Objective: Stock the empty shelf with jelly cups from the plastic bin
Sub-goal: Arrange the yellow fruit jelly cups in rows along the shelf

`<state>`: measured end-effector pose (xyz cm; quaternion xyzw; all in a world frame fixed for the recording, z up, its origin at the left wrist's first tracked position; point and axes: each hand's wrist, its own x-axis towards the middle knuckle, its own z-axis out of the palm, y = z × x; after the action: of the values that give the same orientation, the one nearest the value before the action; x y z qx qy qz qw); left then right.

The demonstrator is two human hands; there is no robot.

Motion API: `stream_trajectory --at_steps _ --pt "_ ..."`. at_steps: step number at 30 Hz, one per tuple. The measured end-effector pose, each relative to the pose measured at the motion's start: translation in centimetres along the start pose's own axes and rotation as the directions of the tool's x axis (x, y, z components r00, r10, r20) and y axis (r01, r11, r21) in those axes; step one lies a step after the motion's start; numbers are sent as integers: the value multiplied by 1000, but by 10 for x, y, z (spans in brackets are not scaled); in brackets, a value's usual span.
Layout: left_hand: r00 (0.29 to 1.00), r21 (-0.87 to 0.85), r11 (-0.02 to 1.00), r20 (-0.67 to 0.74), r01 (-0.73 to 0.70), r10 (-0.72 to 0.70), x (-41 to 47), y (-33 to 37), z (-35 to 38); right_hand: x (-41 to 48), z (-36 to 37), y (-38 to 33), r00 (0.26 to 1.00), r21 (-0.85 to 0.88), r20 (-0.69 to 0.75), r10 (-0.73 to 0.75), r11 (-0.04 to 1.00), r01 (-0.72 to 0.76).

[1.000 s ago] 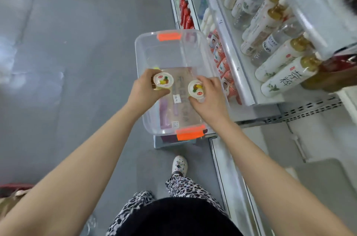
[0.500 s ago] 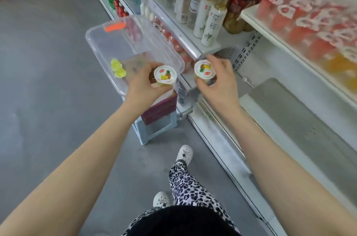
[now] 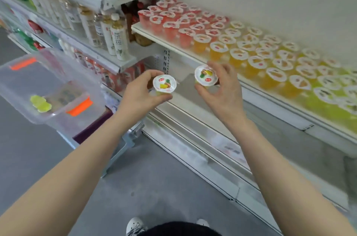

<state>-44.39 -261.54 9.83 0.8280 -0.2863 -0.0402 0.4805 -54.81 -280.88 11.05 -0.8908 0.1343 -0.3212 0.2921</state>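
Note:
My left hand [image 3: 139,96] grips a jelly cup [image 3: 164,84] with a white foil lid, held upright in front of the shelving. My right hand [image 3: 222,90] holds a second jelly cup [image 3: 206,75] the same way, a little higher and to the right. Both cups hover below the front edge of the white shelf [image 3: 193,53], which carries rows of red, orange and yellow-green jelly cups [image 3: 241,46]. The clear plastic bin [image 3: 25,85] with orange latches stands at the left; two yellow-green cups [image 3: 40,103] lie in it.
Drink bottles [image 3: 108,30] fill the shelves to the left of the jelly shelf. A lower grey shelf [image 3: 289,144] runs beneath the jelly cups. The bin rests on a small stool [image 3: 116,150] on the grey floor. My shoes [image 3: 135,225] show at the bottom.
Both hands lifted their cups out of the bin and carried them right toward the jelly shelf. The view swung from the bin to the stocked shelf.

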Motion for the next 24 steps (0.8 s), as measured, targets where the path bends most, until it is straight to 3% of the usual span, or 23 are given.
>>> stream_trajectory --at_steps 12,24 --pt "982 -139 979 99 -149 163 5 160 167 -23 -205 107 992 -195 -124 -32 981 7" --pt "898 -238 928 268 -288 347 1 253 256 -77 -305 150 935 -257 -334 116 944 -209"
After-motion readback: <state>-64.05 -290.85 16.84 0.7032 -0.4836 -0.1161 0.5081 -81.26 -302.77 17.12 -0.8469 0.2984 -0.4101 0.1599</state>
